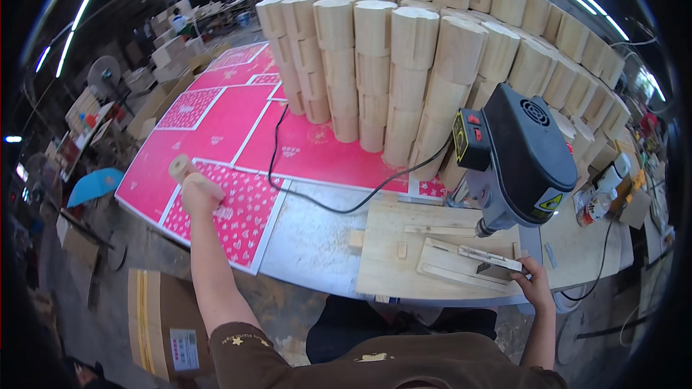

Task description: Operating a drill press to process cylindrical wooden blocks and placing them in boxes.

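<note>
My left hand (200, 194) is stretched out over the pink patterned sheet at the left. Its fingers are closed on a short round wooden block (180, 166), whose end shows a small dark hole. At the right, my right hand (535, 284) pinches the end of a wooden strip (491, 256) with a dark metal piece below it. That strip lies on a wooden board (389, 274) among other strips fixed in a V shape. The dark drill press (530, 155) stands right behind, its chuck (485, 228) above the board; the drill's tip is hard to make out.
Tall stacks of notched wooden blocks (375, 36) fill the back of the table on pink sheeting (231, 119). A black cable (346, 210) loops across the metal tabletop (306, 238). A cardboard box (162, 324) is on the floor at left; a plastic jar (600, 205) stands far right.
</note>
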A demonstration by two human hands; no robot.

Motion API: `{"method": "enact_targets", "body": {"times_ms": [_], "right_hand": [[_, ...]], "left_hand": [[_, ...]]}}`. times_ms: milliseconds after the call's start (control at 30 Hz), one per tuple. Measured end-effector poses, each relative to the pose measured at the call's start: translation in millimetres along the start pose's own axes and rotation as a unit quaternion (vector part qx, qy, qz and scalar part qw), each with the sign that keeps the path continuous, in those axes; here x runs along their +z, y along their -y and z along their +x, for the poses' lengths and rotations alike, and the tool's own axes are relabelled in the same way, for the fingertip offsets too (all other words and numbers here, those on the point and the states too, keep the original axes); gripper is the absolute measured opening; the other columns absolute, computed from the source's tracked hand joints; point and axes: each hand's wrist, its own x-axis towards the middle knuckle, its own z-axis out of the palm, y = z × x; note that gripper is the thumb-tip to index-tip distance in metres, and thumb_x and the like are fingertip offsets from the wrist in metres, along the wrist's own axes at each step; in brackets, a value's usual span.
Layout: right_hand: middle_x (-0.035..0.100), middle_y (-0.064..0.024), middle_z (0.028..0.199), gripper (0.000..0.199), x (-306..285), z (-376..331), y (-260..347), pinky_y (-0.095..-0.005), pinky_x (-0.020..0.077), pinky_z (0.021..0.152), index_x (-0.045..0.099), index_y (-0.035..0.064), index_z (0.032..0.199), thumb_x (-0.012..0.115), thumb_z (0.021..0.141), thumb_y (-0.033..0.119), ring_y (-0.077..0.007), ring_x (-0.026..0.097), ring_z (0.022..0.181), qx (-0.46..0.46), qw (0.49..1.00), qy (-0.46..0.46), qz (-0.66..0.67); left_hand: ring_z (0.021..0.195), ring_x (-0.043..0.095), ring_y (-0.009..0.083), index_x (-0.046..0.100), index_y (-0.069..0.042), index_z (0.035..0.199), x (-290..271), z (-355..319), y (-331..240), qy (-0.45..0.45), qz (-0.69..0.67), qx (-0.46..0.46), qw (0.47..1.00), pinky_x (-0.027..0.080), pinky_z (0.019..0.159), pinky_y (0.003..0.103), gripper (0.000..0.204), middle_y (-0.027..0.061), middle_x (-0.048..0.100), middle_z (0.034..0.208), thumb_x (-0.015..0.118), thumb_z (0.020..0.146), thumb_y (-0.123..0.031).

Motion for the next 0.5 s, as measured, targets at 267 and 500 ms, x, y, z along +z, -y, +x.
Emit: {"method": "enact_targets", "body": {"times_ms": [267, 500], "right_hand": [[0.056, -0.0082, 0.078, 0.025, 3, -3, 10, -0.0295, 0.0432, 0.067, 0.059, 0.0006, 0.09, 0.068, 0.067, -0.003, -0.0195, 0.054, 0.073, 0.019, 1.0, -0.011, 0.003], [0.057, -0.0097, 0.079, 0.024, 4, -4, 9, -0.0309, 0.0439, 0.068, 0.059, 0.0015, 0.09, 0.068, 0.069, -0.001, -0.0231, 0.055, 0.074, 0.025, 1.0, -0.006, 0.013]], "left_hand": [[0.084, 0.062, 0.0352, 0.056, 0.002, 0.099, 66, 57, 6, -0.091, -0.029, -0.062, 0.993, 0.051, 0.073, 0.042, 0.032, 0.0218, 0.061, 0.092, 0.066, 0.075, -0.017], [0.12, 0.038, 0.0373, 0.041, 0.003, 0.125, 21, 38, -156, -0.074, -0.181, 0.075, 0.978, 0.035, 0.098, 0.043, 0.067, 0.0279, 0.041, 0.124, 0.072, 0.071, -0.024]]}}
